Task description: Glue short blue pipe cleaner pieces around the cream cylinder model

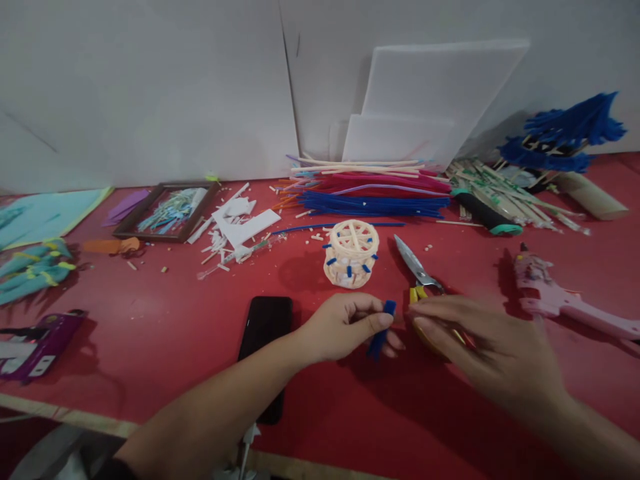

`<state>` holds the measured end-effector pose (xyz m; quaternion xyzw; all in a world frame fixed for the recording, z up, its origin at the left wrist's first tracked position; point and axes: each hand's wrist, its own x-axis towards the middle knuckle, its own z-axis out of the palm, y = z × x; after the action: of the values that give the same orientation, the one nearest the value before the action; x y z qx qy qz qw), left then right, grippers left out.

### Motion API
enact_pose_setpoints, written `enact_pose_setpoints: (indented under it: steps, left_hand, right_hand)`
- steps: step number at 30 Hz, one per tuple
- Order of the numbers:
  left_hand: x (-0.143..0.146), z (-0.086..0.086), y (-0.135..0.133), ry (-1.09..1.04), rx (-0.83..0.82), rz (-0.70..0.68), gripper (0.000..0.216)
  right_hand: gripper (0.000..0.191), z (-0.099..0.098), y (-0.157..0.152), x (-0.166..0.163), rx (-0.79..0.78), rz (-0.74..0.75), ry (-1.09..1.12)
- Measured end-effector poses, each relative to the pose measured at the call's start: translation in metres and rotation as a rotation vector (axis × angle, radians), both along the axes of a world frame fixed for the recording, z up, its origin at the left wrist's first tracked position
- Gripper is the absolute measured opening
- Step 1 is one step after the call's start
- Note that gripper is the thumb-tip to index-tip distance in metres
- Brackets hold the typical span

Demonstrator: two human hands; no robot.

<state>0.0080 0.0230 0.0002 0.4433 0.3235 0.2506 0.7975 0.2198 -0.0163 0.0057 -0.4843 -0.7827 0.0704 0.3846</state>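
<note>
My left hand [357, 325] is closed in a pinch on a short bundle of blue pipe cleaner [383, 331], held above the red table. To its right, my right hand [480, 340] is over the handles of the scissors [415, 263]; it is blurred, so I cannot tell whether its fingers grip them. The scissors' blades point away from me, and part of their yellow handle is hidden. Just beyond my left hand stands a cream, cage-like round piece [353, 253] made of pipe cleaner, with short blue bits around its side and a spoked top.
Bundles of pipe cleaners [375, 203] lie along the wall. A black phone [265, 327] is left of my hand, a pink glue gun [545, 290] at right. White scraps [245, 227], a brown frame [165, 210] and a blue-roofed model [560, 137] are farther back.
</note>
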Motion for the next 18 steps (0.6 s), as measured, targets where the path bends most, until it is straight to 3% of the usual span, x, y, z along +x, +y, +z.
enact_pose_setpoints:
  steps: [8, 18]
  left_hand:
    - [0.000, 0.003, -0.001, 0.019, -0.029, -0.087, 0.054]
    - [-0.001, 0.000, 0.000, -0.005, -0.031, -0.134, 0.051]
  right_hand:
    - [0.023, -0.004, 0.001, -0.013, -0.073, 0.007, 0.091]
    - [0.018, -0.006, 0.001, -0.017, -0.030, 0.083, 0.160]
